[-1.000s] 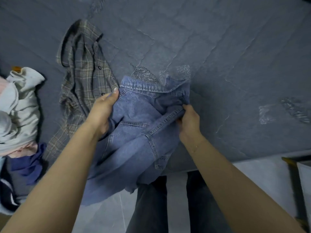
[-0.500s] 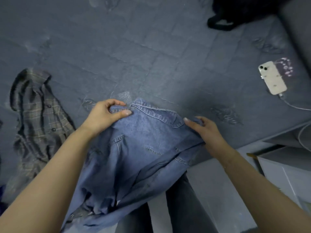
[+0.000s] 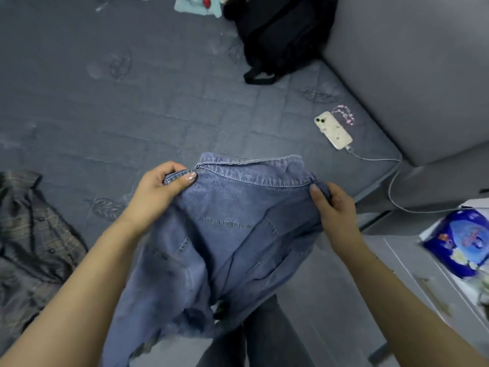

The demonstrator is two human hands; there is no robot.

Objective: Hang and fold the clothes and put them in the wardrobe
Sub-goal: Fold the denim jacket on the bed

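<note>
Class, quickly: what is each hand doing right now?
Left hand: pinches the denim shirt beside its collar.
Right hand: grips the shirt's other shoulder.

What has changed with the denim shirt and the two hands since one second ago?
The hands moved apart along the denim shirt, spreading it wide: the left hand now pinches one end of the collar seam and the right hand the other end, instead of bunched cloth. Both still hold it above the bed; the plaid shirt lies untouched.

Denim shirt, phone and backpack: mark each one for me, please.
Denim shirt (image 3: 232,207): head view, on the back panel below the collar.
Phone (image 3: 333,130): head view, on the middle of its pale back.
Backpack (image 3: 277,30): head view, on its black body.
</note>
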